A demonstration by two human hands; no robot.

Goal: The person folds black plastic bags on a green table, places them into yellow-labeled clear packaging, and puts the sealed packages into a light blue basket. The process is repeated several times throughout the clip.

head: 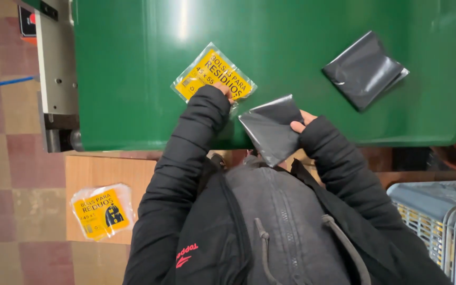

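Yellow-labelled packet (214, 75) under left hand (224, 91) — folded black bag (272, 129) in right hand (300, 122).

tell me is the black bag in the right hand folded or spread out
Folded: the black bag pinched in the right hand is a compact flat square with layered edges, not opened out.

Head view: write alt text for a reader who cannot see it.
A person's left hand presses a clear packet with a yellow label on a green table, while the right hand holds a folded black bag. Another folded black bag lies further right on the table.
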